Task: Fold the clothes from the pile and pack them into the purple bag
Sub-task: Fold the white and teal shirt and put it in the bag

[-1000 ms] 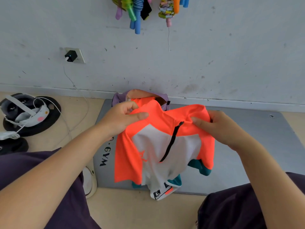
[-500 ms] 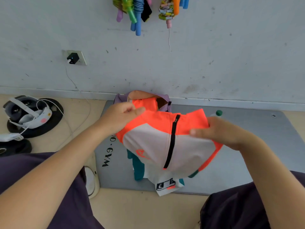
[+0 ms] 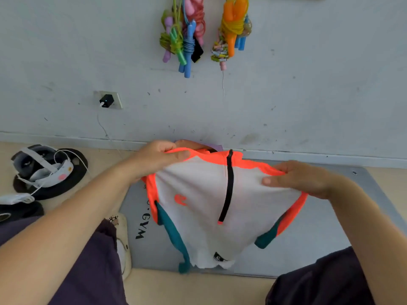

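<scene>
Hands held a white, orange and teal shirt (image 3: 198, 208) at frame centre above the grey mat (image 3: 308, 245), left hand (image 3: 158, 158) and right hand (image 3: 301, 179) each clamped on its orange shoulders, purple bag (image 3: 214, 147) barely visible behind.

Garment: white sports top with neon-orange shoulders, teal side panels and a black front zip (image 3: 204, 201), small orange logo on the chest.
Pose: held up by its shoulder edge, front facing the camera, hem hanging loose.
Bag: purple fabric bag (image 3: 214, 146), only a sliver showing behind the collar, against the wall.
</scene>
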Demonstrator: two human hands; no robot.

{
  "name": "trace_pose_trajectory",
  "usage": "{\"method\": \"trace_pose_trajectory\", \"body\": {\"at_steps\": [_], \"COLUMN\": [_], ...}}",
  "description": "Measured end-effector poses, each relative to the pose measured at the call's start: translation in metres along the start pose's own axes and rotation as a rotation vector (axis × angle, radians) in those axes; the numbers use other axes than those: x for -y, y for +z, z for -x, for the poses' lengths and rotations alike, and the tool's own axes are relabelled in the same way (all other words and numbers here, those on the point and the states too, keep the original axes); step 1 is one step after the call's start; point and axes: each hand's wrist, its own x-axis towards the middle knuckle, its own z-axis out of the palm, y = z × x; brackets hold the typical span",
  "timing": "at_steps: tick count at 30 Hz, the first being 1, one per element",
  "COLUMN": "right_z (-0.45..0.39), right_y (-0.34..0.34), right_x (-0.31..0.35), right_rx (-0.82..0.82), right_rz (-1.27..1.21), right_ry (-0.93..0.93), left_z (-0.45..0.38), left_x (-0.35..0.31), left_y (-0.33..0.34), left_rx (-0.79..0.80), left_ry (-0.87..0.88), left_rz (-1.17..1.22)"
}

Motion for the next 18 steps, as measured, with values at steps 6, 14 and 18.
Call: {"method": "trace_pose_trajectory", "body": {"at_steps": [6,14,18], "right_z": [0.029,0.028,0.045], "right_y": [-0.087,-0.097,-0.082], "right_x": [0.069,0.102,0.096], "right_rx": [-0.236,-0.673,-0.591], "right_rz": [0.041,-0.087,-0.064], "right_ry": [-0.125,-0.283,-0.283], "left_z": [-0.01,0.0,0.017], "left_x": [-0.077,-0.107,-0.095], "left_y": [-0.08,-0.102,-0.094], "left_rx": [-0.078,-0.338,-0.397], "left_ry": [0.017,0.217,0.205], "left_rz": [-0.419,0.005,-0.098]}}
